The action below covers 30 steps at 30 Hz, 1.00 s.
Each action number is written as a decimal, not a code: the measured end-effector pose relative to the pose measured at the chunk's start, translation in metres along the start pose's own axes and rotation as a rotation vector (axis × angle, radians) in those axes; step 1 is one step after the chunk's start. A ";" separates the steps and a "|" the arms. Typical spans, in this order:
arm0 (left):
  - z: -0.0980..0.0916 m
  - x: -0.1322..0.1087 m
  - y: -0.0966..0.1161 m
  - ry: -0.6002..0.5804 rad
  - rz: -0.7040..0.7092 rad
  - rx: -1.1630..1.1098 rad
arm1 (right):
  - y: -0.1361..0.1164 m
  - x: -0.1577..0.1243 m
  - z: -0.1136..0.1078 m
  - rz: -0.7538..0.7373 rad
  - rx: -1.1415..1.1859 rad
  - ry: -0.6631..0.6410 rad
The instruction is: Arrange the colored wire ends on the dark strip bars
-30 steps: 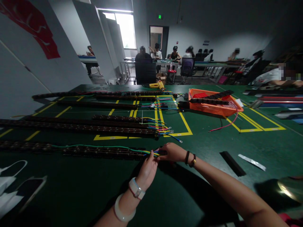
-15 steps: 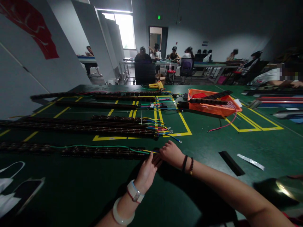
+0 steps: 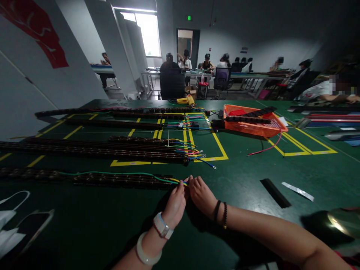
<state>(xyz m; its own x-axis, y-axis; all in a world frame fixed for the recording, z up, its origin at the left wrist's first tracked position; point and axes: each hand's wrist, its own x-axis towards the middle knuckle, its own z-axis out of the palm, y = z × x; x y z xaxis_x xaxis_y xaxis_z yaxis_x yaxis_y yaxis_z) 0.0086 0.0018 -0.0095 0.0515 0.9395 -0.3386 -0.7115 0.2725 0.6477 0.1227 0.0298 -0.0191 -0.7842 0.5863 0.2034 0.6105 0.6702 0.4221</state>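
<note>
My left hand [image 3: 176,200] is closed around the loose ends of green, yellow and blue wires [image 3: 176,180]. Fingers of my right hand [image 3: 203,195] are curled against the left fingertips, pinching at the same wire ends; the very tips are hidden between the hands. These wires come out of the nearest dark cable harness [image 3: 120,180], which lies lengthwise on the green table [image 3: 239,232]. Just beyond it rests a thicker row of dark harnesses [image 3: 126,152], with coloured wires and ring terminals [image 3: 214,167] at its right end.
An orange basket [image 3: 253,131] with dark strips inside stands at the far right. Behind the harnesses lies a yellow heat gun [image 3: 187,100]. A black strip [image 3: 275,193] and a white strip [image 3: 298,191] lie to my right. Several people sit at tables beyond.
My right hand has turned and dropped slightly, its fingers now lower beside the left ones. My left fingers have curled in more around the wires.
</note>
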 end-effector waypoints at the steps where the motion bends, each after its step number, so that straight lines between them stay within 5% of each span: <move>1: -0.001 0.001 -0.001 0.006 0.008 -0.008 | 0.001 -0.001 -0.002 0.010 0.028 -0.012; 9: -0.005 0.003 -0.002 0.024 -0.022 -0.068 | 0.047 -0.019 -0.035 0.226 0.566 -0.035; 15: -0.003 -0.001 0.006 -0.072 -0.057 -0.119 | 0.070 -0.062 -0.032 0.453 0.869 0.073; 21: 0.000 -0.001 0.008 -0.058 -0.053 -0.087 | 0.047 -0.075 -0.026 0.372 0.816 0.028; 30: -0.002 0.001 0.006 -0.032 -0.048 -0.077 | 0.027 -0.067 -0.011 0.515 0.584 0.042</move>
<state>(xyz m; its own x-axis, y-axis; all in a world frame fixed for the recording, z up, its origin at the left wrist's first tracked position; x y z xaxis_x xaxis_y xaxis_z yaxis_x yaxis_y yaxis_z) 0.0029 0.0038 -0.0076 0.1089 0.9322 -0.3453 -0.7594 0.3021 0.5763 0.1902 0.0038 -0.0114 -0.3820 0.8790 0.2855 0.8495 0.4556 -0.2661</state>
